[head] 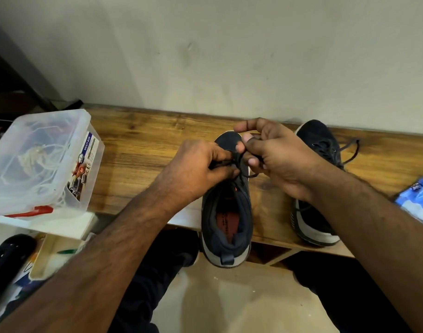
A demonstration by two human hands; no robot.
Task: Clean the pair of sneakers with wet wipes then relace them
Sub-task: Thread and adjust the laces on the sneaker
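Observation:
A dark sneaker (226, 212) with a white sole and orange insole stands on the wooden table (138, 150), toe toward the wall and heel over the front edge. Above its tongue my left hand (196, 167) pinches a loop of its black lace (239, 164). My right hand (275, 157) pinches the other part of the same lace between thumb and fingers. The second dark sneaker (318, 140) lies to the right, partly hidden behind my right forearm, its lace ends trailing on the table.
A clear plastic box (40, 159) with white cords inside sits at the table's left end. A blue wet wipes pack (419, 198) lies at the right edge. The wall runs close behind the table. A black object (6, 260) rests lower left.

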